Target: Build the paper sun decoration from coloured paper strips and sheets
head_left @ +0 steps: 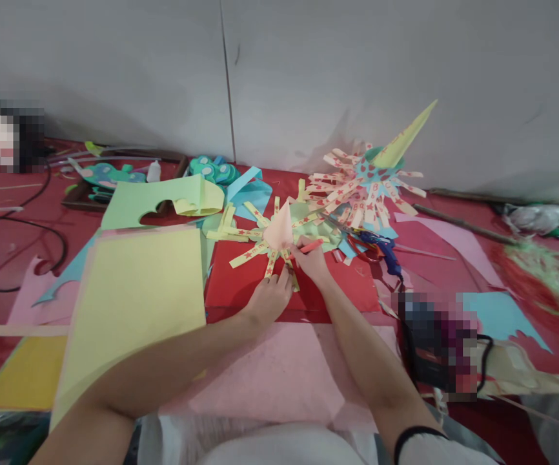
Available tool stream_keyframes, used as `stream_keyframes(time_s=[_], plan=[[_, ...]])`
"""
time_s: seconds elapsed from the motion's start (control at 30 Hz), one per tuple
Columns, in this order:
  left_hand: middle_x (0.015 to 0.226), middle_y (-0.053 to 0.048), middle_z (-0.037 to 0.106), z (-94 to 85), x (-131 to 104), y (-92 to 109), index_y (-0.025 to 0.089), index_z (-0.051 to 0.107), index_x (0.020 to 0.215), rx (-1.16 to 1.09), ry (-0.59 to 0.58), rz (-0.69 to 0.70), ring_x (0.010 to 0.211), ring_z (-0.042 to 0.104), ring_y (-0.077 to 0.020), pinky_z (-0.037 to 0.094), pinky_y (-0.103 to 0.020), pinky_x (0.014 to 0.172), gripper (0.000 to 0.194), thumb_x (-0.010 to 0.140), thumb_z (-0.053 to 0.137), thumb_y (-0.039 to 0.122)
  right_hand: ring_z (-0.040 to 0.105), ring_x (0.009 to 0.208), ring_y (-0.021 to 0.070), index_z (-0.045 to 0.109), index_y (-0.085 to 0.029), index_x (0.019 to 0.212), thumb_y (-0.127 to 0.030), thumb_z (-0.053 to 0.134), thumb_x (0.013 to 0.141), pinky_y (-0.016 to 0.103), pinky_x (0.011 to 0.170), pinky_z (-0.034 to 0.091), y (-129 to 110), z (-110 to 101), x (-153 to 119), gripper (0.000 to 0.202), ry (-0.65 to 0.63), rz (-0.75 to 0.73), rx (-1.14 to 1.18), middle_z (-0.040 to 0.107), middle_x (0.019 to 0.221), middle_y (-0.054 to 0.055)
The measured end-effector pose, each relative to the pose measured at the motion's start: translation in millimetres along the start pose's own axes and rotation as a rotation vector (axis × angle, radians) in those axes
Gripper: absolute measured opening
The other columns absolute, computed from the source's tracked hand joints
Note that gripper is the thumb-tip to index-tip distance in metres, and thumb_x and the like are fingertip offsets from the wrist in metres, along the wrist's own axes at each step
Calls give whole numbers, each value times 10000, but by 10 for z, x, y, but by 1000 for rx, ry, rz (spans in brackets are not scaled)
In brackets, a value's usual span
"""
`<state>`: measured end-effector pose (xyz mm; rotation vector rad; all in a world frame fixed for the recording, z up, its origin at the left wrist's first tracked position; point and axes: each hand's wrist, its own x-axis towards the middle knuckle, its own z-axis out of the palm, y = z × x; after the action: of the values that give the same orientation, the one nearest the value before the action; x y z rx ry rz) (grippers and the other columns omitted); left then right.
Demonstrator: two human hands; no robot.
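A paper craft (279,240) with a pale pink cone and yellow strips fanning out around it lies on a red board (347,278). Red stars and letters mark several strips. My right hand (310,260) is closed around a red marker (312,246), its tip side close to a strip below the cone. Just left of it, my left hand (270,298) rests with its fingers apart on the lower strips, pressing them to the board. The exact spot under the marker's tip is hidden by my fingers.
A finished-looking paper craft with a tall yellow cone (405,137) stands at the back right. Near it lie scissors (357,240) and a blue glue gun (383,250). Yellow sheets (139,290) are stacked at left, beside a green cut-out sheet (158,197). A wall rises behind.
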<state>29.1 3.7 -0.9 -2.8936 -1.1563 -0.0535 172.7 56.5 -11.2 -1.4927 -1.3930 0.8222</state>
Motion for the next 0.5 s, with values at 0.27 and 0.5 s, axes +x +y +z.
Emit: stream_keyframes(time_s=[0.27,0.5], plan=[[1250,-164,539,-17,6,-4,110,571,1156,-13,19,-10,882,627,-209,535,-325,722,362,844,396,52,324,447,82,282,-220,525,-353,510,745,236,484,311,-50,4,-3,344,70,-25,-59,307,432,-74],[1268,-158,527,-49,6,-12,119,561,1173,6,4,-4,852,625,-193,527,-313,708,394,834,379,34,333,404,76,295,-226,573,-385,514,771,226,438,305,23,-1,-30,335,130,33,47,307,427,-87]])
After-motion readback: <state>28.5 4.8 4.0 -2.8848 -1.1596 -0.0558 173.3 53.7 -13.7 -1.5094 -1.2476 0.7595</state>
